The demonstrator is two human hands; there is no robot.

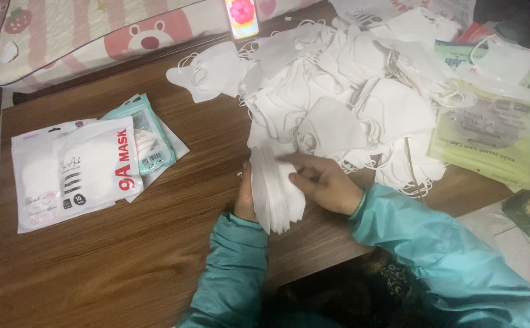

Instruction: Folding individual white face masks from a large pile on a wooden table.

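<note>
Two hands: left hand (245, 200), right hand (324, 181). One mask stack (275, 193), one loose mask pile (350, 91), three flat mask packets (73, 170), one phone (242, 17).

— What does the stack of white masks (274, 191) look like?
— Folded flat, pressed together on edge, tilted slightly, standing on the brown worktop (125, 255) just below the big loose heap of white masks (350, 91).

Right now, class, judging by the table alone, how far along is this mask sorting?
Done: filled white packets lie at the table's left. In hand: the left hand and right hand square up a stack of white masks. Left: a large loose heap of masks and empty green pouches beside it.
</note>
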